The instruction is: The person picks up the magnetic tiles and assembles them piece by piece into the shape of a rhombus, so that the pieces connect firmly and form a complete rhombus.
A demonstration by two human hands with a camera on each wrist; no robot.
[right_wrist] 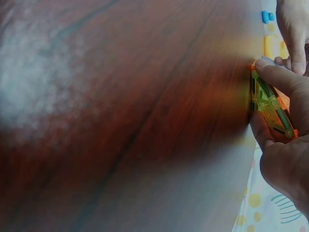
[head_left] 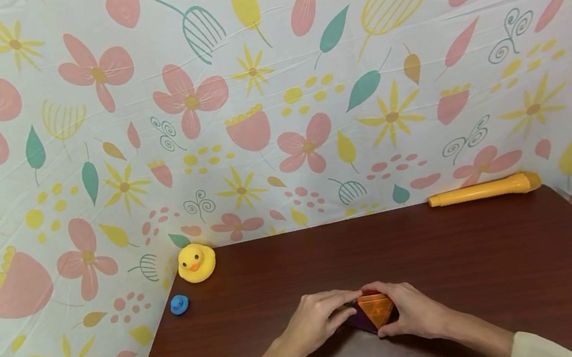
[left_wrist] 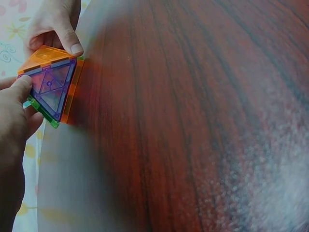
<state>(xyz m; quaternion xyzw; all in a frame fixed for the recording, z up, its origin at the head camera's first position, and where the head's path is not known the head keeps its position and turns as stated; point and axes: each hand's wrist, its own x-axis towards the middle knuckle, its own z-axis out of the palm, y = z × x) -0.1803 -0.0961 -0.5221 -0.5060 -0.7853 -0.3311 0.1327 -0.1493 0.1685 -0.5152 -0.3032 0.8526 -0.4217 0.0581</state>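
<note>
Between both hands is a small block of translucent magnetic tiles (head_left: 376, 308) low over the table's near middle. An orange triangle tile (head_left: 378, 311) faces up. A purple triangle tile (left_wrist: 49, 87) forms a sloping side, joined edge to edge with the orange one; green and orange edges show beneath. My left hand (head_left: 319, 316) pinches the block's left side, its thumb on the purple tile's edge. With thumb and fingers spread round the right side, my right hand (head_left: 413, 310) grips a yellow-green tile (right_wrist: 266, 102), seen in the right wrist view. The inner fingertips are partly hidden.
A yellow rubber duck (head_left: 196, 263) and a small blue duck (head_left: 180, 305) sit at the table's left edge. A yellow toy microphone (head_left: 484, 190) lies along the back right edge. Flower-printed cloth (head_left: 265, 191) stands behind the brown table (head_left: 299, 269).
</note>
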